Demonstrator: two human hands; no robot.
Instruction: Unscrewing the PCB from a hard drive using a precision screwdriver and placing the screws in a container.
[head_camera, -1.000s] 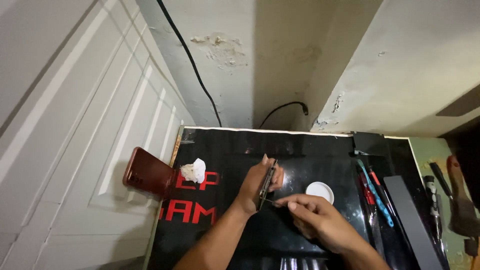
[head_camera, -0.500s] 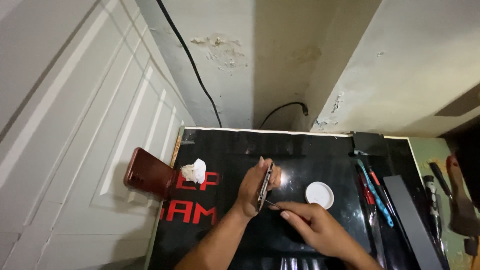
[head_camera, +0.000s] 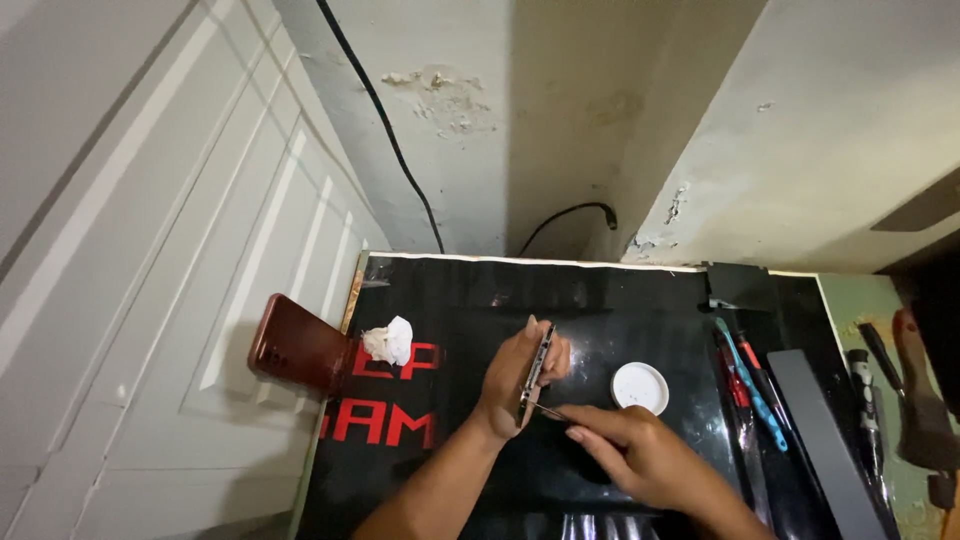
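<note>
My left hand (head_camera: 512, 375) holds a slim dark phone (head_camera: 538, 372) upright on its edge above the black mat (head_camera: 450, 300). My right hand (head_camera: 630, 452) pinches thin metal tweezers (head_camera: 548, 410), whose tip meets the phone's lower edge. A small round white lid (head_camera: 640, 387) lies on the mat just right of the phone. A crumpled white tissue (head_camera: 388, 342) sits at the mat's left side.
A reddish-brown phone case (head_camera: 298, 345) overhangs the mat's left edge. Screwdrivers with blue and red handles (head_camera: 748, 385) and a grey flat bar (head_camera: 815, 440) lie at the right, with more tools (head_camera: 905, 410) beyond. A black cable (head_camera: 395, 150) runs down the wall.
My right hand drew back toward me and now sits lower right of the phone. My left hand keeps the phone in place.
</note>
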